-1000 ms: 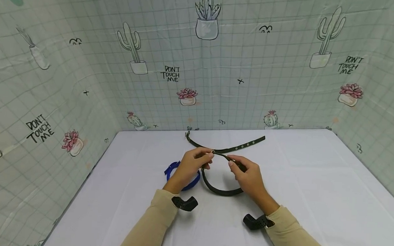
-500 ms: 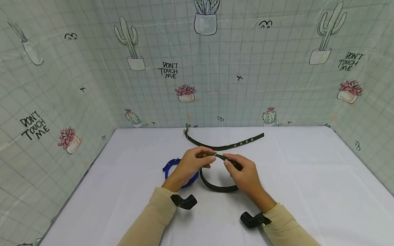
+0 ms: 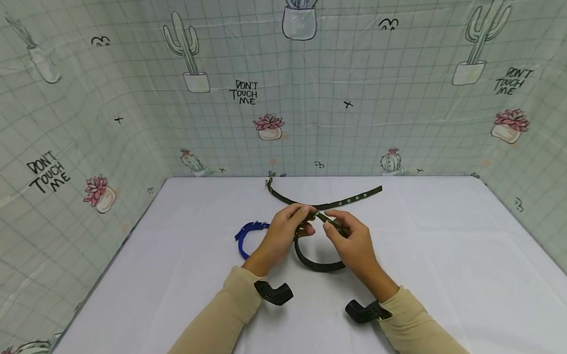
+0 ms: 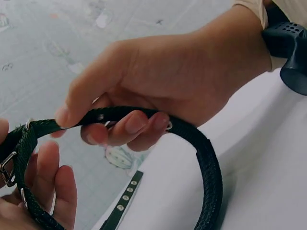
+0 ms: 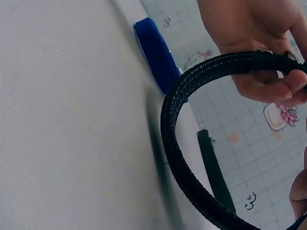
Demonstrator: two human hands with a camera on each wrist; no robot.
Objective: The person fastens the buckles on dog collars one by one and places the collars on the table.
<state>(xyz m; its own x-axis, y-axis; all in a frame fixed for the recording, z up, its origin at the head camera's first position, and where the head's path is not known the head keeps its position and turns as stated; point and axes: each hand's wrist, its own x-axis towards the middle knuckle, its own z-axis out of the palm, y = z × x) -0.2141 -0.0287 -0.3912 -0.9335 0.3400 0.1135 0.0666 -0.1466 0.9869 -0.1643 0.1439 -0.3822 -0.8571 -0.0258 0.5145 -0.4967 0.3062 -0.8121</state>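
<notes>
A dark collar (image 3: 320, 265) forms a loop above the table, between both hands. My left hand (image 3: 283, 232) holds its buckle end; a metal buckle (image 4: 7, 170) shows beside those fingers in the left wrist view. The right hand (image 3: 354, 243) pinches the eyeleted strap between thumb and fingers, with its other fingertips curled below. The strap meets the buckle end at a small metal loop (image 4: 29, 124); how far it is threaded I cannot tell. In the right wrist view the collar's rounded band (image 5: 175, 139) curves down from the left hand.
A second dark green collar (image 3: 358, 197) lies unfastened behind the hands, eyelets towards the right. Left of the left hand lies a blue collar (image 3: 241, 244) in a loop, partly covered by that hand. A printed cloth wall (image 3: 314, 136) stands behind the white table (image 3: 428, 246).
My left hand has turned and shifted slightly right, covering more of the blue collar. The strap between the hands now angles down towards the right hand. The head view has tilted down a little.
</notes>
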